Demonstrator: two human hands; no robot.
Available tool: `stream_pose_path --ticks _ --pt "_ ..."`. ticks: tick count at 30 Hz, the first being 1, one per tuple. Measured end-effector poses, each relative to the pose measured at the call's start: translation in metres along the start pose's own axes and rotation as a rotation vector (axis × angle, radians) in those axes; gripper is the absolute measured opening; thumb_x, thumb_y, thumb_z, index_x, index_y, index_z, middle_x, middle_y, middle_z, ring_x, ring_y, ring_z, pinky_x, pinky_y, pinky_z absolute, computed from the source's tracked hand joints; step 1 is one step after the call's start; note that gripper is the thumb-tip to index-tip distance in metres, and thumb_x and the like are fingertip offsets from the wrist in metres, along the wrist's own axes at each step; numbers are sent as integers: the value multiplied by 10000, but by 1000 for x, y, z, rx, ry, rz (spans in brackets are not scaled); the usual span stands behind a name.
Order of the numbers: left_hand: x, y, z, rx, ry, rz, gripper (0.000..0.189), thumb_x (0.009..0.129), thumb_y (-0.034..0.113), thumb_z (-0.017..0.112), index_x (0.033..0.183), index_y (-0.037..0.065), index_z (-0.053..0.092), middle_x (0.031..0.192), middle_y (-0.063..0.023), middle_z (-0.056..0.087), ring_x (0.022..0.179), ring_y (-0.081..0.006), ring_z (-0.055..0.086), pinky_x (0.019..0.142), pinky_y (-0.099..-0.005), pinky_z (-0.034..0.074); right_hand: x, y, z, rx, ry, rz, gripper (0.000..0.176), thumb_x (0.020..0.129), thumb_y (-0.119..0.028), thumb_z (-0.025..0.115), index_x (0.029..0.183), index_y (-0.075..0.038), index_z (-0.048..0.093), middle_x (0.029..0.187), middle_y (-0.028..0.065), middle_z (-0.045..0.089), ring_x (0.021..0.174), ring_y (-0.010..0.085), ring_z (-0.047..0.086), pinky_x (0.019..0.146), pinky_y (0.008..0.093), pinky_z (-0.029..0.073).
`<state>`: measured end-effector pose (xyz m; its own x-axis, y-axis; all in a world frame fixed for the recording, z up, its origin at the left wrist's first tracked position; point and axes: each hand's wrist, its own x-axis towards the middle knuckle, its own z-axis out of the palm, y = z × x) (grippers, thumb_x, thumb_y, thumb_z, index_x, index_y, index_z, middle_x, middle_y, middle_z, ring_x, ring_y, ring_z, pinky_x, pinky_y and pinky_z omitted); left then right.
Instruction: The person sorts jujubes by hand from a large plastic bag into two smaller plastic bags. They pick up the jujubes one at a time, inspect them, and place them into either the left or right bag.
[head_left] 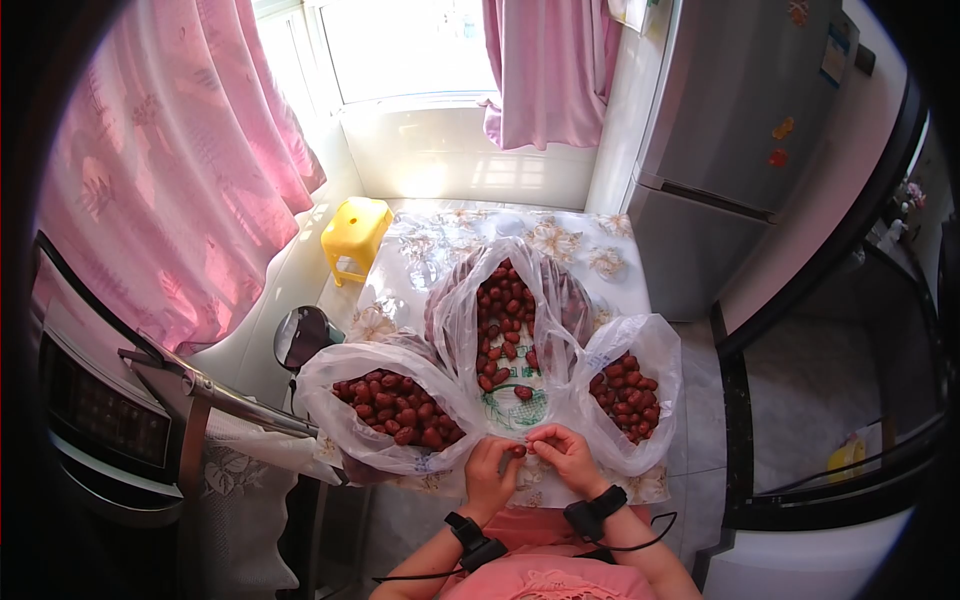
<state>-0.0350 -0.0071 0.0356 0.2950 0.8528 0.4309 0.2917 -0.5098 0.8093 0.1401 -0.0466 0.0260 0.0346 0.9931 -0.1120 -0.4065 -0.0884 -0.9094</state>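
My left hand is closed on a red date at the table's near edge. Close beside it, my right hand has its fingers pinched together near the date; what they hold, if anything, is too small to make out. Just beyond both hands lies the open middle plastic bag, with red dates heaped at its far end and a few loose ones nearer. Another open bag of dates stands to the left, and a third bag of dates to the right.
A flowered cloth covers the table. Behind its left corner stands a yellow stool. A grey refrigerator is at the right, a pink curtain at the left. Black bands with cables are on both wrists.
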Motion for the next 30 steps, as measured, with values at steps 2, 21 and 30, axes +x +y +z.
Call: stream_pose_path --ticks 2,21,30 --pt "-1 0 0 -8 -29 -25 198 814 38 757 983 65 657 933 -99 653 882 -328 644 766 -413 506 0 1 -1 -1 -2 -3 149 1007 -50 660 1151 -10 664 1115 27 682 1005 93 653 915 244 520" --pt "1 4 0 34 -25 2 235 805 49 768 1016 73 666 942 -92 654 884 -317 643 767 -408 502 0 0 0 -2 -3 -10 152 1008 -43 655 1156 -9 662 1110 31 678 1002 97 655 910 242 521" --pt "0 4 -1 41 -27 4 243 805 57 769 1023 78 666 948 -87 656 885 -316 644 765 -408 499 0 0 0 -4 -1 -9 151 1010 -49 655 1156 -15 663 1102 24 684 996 91 657 895 236 517"
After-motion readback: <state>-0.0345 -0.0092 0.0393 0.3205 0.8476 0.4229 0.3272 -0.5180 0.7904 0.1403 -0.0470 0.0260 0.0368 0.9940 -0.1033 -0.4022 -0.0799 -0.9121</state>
